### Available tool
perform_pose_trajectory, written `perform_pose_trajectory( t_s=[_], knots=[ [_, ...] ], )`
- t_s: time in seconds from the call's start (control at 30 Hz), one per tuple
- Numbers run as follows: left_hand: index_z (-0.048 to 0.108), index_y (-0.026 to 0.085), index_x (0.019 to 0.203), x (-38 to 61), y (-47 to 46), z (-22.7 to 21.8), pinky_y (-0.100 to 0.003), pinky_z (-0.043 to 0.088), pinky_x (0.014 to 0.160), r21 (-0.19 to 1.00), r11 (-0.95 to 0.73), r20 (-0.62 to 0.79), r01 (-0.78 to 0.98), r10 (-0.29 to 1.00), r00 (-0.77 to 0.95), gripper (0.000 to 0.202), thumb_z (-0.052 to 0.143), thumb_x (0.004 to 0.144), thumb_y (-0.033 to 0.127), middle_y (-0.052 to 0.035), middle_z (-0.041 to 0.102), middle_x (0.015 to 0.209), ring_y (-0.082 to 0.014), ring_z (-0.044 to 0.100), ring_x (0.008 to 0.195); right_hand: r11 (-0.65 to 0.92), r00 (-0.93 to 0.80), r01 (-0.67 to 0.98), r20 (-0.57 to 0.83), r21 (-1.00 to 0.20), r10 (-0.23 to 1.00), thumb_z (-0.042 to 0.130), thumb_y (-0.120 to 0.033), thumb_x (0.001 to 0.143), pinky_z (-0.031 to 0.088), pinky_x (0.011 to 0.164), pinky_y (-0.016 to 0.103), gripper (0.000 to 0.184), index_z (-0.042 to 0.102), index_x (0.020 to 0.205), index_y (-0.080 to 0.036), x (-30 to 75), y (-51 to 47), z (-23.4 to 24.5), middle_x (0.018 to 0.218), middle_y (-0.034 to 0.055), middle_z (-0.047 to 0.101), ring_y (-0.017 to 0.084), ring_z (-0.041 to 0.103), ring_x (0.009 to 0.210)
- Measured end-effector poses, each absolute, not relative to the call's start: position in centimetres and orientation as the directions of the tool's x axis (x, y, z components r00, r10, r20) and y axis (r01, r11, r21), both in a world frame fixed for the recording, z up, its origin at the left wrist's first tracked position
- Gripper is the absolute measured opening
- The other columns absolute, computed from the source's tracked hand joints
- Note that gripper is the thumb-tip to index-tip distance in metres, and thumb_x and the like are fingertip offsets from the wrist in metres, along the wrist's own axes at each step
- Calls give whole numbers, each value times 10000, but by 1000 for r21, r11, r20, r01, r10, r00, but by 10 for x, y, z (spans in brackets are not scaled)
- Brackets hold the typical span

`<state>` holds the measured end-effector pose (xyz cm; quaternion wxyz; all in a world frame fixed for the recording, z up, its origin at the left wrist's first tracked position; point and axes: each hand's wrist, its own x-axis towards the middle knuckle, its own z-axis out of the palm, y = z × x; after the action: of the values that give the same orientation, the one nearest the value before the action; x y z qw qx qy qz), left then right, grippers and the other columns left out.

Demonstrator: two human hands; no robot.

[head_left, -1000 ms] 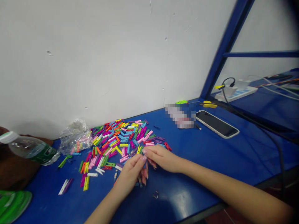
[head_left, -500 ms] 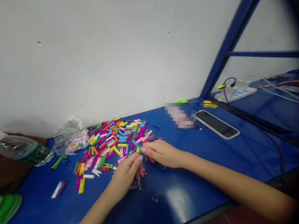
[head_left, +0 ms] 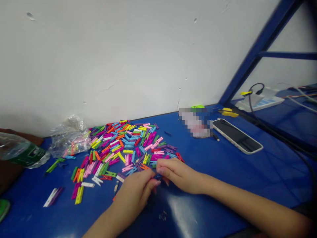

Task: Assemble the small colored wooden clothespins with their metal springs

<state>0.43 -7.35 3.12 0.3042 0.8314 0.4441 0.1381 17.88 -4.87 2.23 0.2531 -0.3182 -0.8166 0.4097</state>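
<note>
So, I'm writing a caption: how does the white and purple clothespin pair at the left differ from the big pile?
The pair is one white and one purple pin; the pile holds many, including pink, yellow, green and blue. The pair's pins lie side by side, roughly aligned; the pile's point in many directions. The pair sits well apart from the left hand, while the pile spreads close to it. Both lie on the blue table.
</note>
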Motion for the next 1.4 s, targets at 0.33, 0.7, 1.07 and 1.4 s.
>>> perform_pose_trajectory(
  t_s=[0.33, 0.7, 1.07, 1.4],
  knots=[
    [512, 194, 823, 0, -71, 35, -234, 337, 569, 537, -490, 27, 686, 823, 567, 233, 329, 837, 337, -6, 587, 667, -152, 523, 632, 387, -619, 284, 141, -877, 773, 236, -405, 879, 342, 511, 191, 396, 399, 605, -169, 176, -53, 19, 525, -27, 453, 89, 438, 498],
    [555, 209, 671, -13, -55, 43, -211, 299, 521, 345, -604, -60, 718, 750, 659, 214, 534, 717, 417, 21, 579, 641, -130, 512, 592, 766, -617, 593, 470, -250, 631, 349, -280, 843, 299, 585, 240, 311, 539, 627, -161, 193, -36, 20, 602, 33, 583, 124, 500, 569],
    [582, 224, 722, -12, -57, 41, -187, 313, 510, 415, -576, -96, 704, 742, 664, 160, 615, 661, 368, 38, 559, 655, -113, 508, 588, 755, -607, 620, 480, -213, 634, 337, -286, 850, 302, 572, 243, 340, 562, 623, -168, 197, -26, 17, 600, 26, 604, 120, 516, 559],
    [550, 209, 745, -15, -51, 34, -190, 364, 559, 365, -569, 121, 737, 814, 568, 200, 486, 761, 398, 15, 601, 728, -121, 554, 660, 749, -609, 621, 459, -232, 647, 339, -287, 853, 311, 575, 238, 336, 572, 644, -167, 197, -25, 17, 622, 33, 613, 123, 530, 580]
  ],
)
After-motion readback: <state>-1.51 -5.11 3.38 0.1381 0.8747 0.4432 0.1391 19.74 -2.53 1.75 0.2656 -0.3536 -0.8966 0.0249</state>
